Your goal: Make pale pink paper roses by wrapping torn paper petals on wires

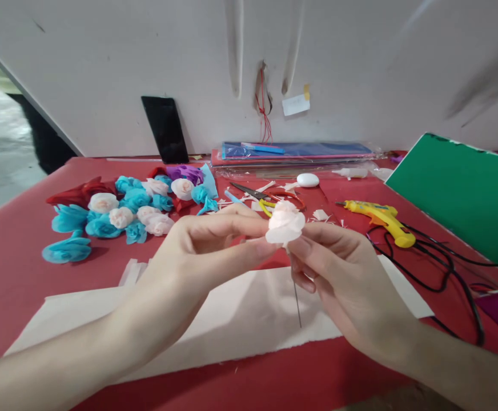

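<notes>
Between my two hands is a pale pink paper flower on a thin wire stem that points down. My left hand pinches the left side of its petals between thumb and fingers. My right hand closes on the base of the flower from the right, its lower fingers curled around the upper stem. Beneath both hands lies a long strip of pale pink crepe paper. Just behind the flower, scissors with yellow and red handles rest among paper scraps.
Blue, pink, red and purple paper flowers cluster at the left. A yellow glue gun with a black cord lies right, before a green board. A phone leans on the wall, near plastic-wrapped paper sheets. A white oval object sits behind.
</notes>
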A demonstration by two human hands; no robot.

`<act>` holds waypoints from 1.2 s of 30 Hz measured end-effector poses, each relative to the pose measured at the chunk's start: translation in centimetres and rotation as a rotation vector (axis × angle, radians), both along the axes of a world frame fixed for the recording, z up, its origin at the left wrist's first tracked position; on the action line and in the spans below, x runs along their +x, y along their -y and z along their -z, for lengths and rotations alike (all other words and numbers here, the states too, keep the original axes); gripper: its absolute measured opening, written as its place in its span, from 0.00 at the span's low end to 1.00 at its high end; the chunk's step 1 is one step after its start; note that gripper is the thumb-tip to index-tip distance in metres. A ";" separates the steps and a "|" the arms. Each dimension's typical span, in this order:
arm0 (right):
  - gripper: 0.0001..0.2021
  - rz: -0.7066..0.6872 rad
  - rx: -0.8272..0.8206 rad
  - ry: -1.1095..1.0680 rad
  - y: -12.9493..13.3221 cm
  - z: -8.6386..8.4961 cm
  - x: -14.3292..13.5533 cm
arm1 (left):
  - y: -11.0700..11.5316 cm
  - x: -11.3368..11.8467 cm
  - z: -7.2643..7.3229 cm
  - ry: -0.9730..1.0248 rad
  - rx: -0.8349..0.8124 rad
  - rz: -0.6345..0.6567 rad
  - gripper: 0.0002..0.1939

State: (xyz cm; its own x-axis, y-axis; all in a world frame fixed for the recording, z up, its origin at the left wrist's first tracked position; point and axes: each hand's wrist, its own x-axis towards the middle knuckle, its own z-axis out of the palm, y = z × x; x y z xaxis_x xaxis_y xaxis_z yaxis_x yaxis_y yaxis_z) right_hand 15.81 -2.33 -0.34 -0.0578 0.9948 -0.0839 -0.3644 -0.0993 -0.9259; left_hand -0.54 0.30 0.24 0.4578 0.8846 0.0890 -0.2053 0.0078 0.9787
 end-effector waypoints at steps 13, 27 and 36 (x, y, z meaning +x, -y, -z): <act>0.04 0.109 0.155 0.187 0.4 0.6 -0.4 | 0.6 0.5 0.5 -0.125 0.044 -0.179 0.05; 0.04 0.097 0.174 0.188 0.4 1.2 -0.2 | 0.5 0.8 0.6 0.039 -0.052 -0.038 0.09; 0.06 0.163 0.296 0.339 0.4 0.7 0.1 | 0.1 0.8 0.4 0.061 -0.148 -0.014 0.06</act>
State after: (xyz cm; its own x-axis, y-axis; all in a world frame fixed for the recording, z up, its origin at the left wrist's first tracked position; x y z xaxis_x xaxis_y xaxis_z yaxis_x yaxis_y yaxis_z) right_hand 15.89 -2.73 -1.04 0.0831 0.9726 0.2171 -0.0257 0.2199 -0.9752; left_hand 0.24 0.23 -0.19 0.4428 0.8965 -0.0151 -0.2657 0.1473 0.9527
